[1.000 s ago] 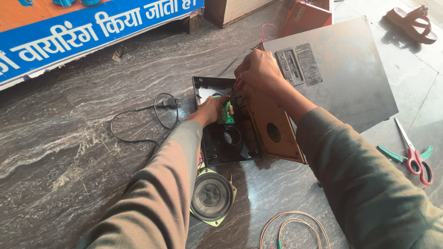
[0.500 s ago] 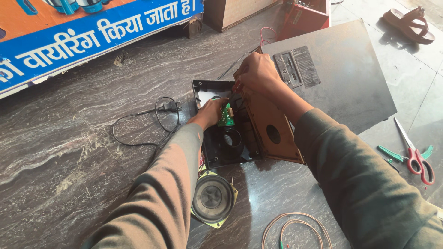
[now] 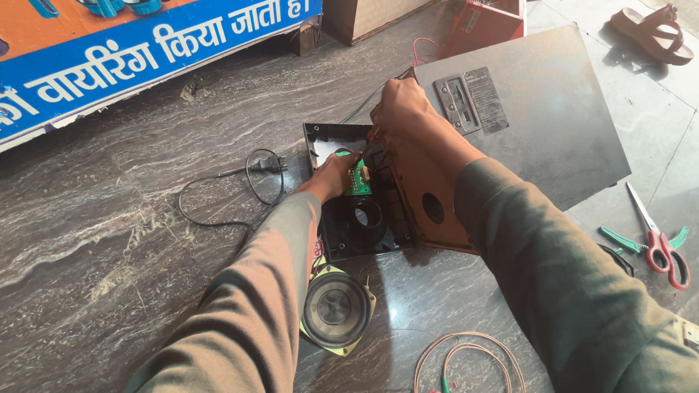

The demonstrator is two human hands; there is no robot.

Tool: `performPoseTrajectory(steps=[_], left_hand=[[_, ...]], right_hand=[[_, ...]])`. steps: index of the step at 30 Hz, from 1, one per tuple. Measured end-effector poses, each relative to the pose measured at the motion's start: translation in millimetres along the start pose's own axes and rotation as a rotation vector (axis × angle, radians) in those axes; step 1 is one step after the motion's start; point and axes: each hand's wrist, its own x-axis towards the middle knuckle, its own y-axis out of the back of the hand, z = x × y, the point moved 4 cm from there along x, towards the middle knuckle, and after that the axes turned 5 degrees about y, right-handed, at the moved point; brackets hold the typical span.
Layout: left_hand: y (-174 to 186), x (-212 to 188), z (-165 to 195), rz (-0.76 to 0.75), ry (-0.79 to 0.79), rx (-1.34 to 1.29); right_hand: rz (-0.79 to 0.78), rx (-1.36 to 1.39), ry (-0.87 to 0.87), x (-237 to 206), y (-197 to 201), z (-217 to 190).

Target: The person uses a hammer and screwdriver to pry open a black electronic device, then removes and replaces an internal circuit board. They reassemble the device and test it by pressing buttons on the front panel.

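On the dark marble floor (image 3: 109, 240), mid-scene, we list one green circuit board (image 3: 357, 180) inside the open black speaker housing (image 3: 357, 218), pinched by our left hand (image 3: 331, 177), right hand (image 3: 397, 109) clenched above it; a slip could likely tear its wires.

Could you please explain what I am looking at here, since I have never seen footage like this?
The view comes from a camera worn on a person's head, looking down at their own two arms in olive sleeves. The left hand steadies a small green circuit board inside an open black speaker panel. The right hand pinches something above it; what is hidden. Nearby on the dark stone floor lie a loose round speaker, a black power cord, red-handled scissors, a wire coil and a grey cabinet.
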Motion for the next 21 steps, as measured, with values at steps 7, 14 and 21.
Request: performPoseTrajectory(steps=[7,14,21], left_hand=[[18,34,44,0.152,-0.452,-0.598],[27,30,48,-0.087,-0.604,-0.653],[38,16,52,0.170,-0.468,-0.417]], right_hand=[[0.071,-0.162,0.099,13,-15,13],[0.029,-0.092,0.265,9,-10,11],[0.057,-0.046,0.195,3,-4,0]])
